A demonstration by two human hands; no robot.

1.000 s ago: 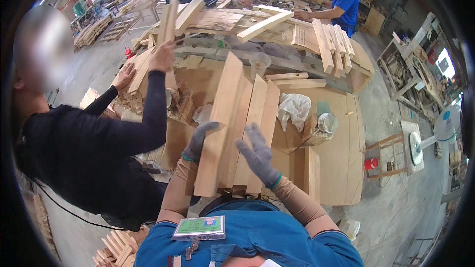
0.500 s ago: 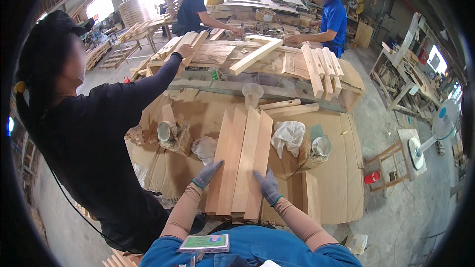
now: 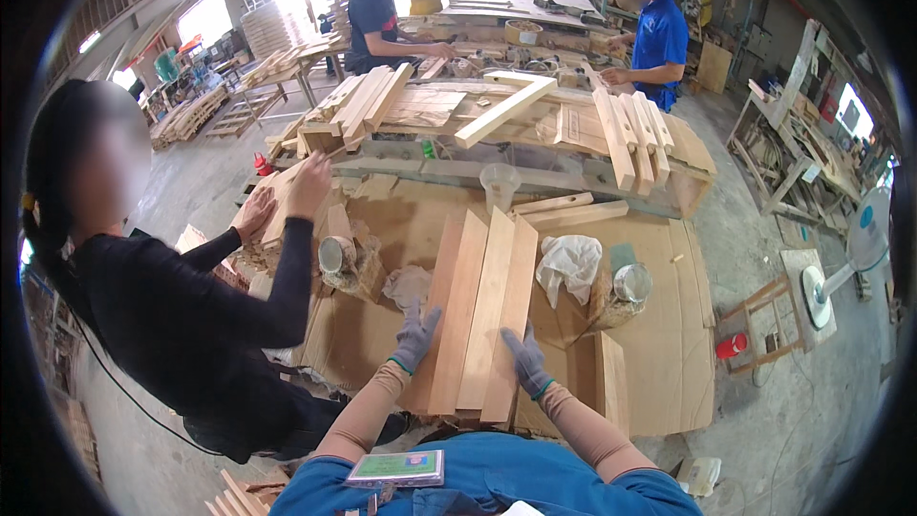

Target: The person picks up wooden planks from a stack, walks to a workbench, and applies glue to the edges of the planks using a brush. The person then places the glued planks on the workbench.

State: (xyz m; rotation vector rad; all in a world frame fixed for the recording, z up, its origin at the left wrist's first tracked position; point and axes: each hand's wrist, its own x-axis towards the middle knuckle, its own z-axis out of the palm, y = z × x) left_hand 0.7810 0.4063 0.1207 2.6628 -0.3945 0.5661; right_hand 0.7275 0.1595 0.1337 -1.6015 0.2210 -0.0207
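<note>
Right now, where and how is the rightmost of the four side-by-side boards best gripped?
Probably with the grip around mid-length on its outer long edge, coming from the right. The rightmost board runs lengthwise away from the wearer; its left side borders the neighbouring board, leaving the right edge exposed, where the right hand rests nearer the close end.

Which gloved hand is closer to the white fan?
Right. The right hand is at the right edge of the wooden boards, left of the fan; the left hand is at their left edge, farther from it.
</note>
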